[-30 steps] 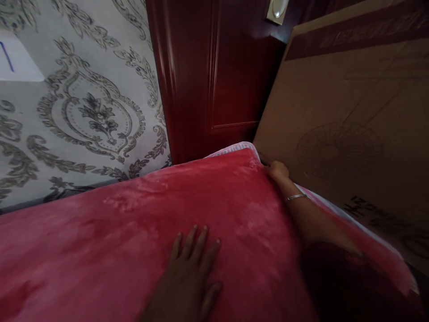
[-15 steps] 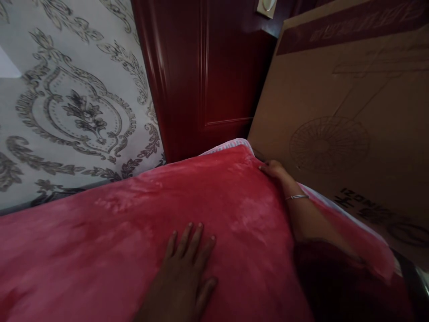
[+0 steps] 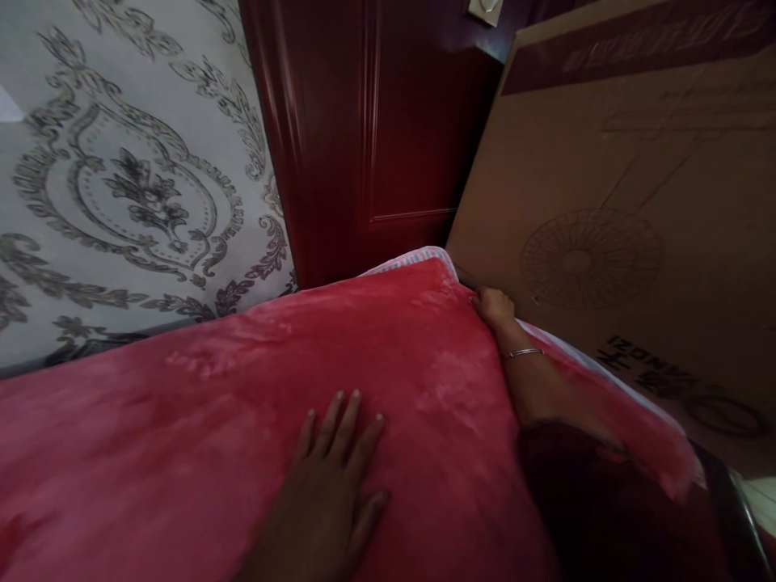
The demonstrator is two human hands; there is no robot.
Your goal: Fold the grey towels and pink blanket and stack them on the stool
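Note:
A red plush blanket (image 3: 242, 404) covers the bed across the lower half of the view. My left hand (image 3: 331, 477) lies flat on it with the fingers stretched out. My right hand (image 3: 494, 307), with a thin bangle on the wrist, is closed on the blanket's far right corner next to a cardboard box. A striped sheet edge (image 3: 412, 259) shows under that corner.
A large cardboard box (image 3: 618, 218) with a fan drawing leans against the bed's right side. A dark red wooden door (image 3: 376, 129) stands behind the corner. Patterned grey wallpaper (image 3: 133, 186) fills the left.
The view has shifted a little to the right. My left hand has slid slightly left and down on the blanket. My right hand stays at the corner.

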